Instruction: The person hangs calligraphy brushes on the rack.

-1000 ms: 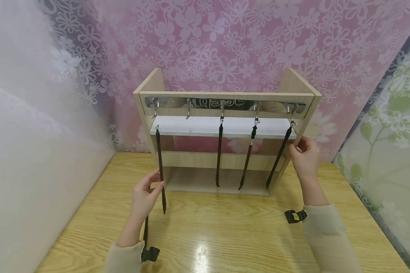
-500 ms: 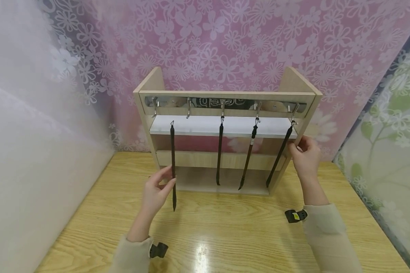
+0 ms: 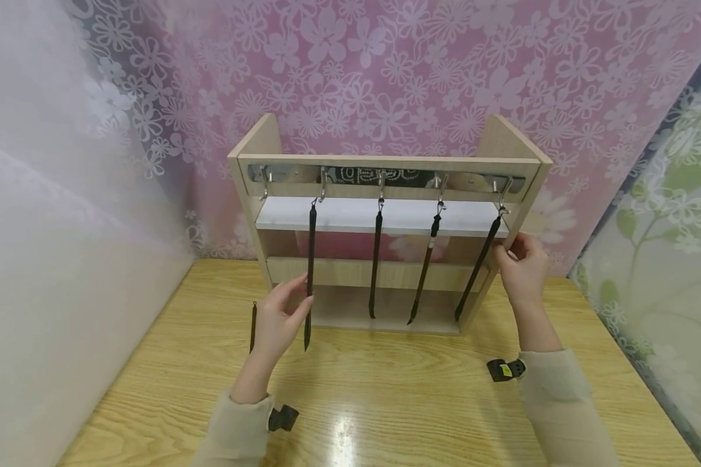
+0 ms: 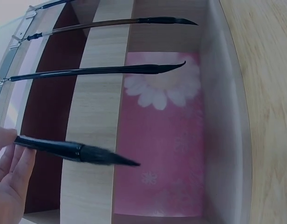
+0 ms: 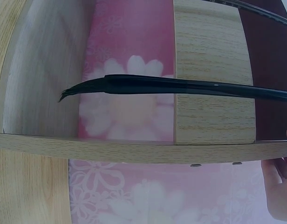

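My left hand (image 3: 278,321) pinches a dark calligraphy brush (image 3: 311,243) by its handle, bristles down. The brush's top loop sits close to the second hook (image 3: 323,184) from the left; whether they touch, I cannot tell. In the left wrist view the held brush's dark bristle tip (image 4: 111,157) points away from the fingers. My right hand (image 3: 522,272) grips the right side panel of a small wooden shelf (image 3: 385,160). Three more brushes hang from hooks: one in the middle (image 3: 376,259), one with a brown handle (image 3: 425,269), and one at the far right (image 3: 479,269).
Behind my left wrist another dark brush (image 3: 254,324) lies on the wooden table (image 3: 385,402), partly hidden. The leftmost hook (image 3: 264,183) carries no brush. A white shelf board (image 3: 350,214) runs behind the brushes. A pink flowered backdrop (image 3: 374,84) stands behind.
My left hand has moved right and slightly up with its brush, from below the leftmost hook to the second one. The right hand has stayed on the panel.
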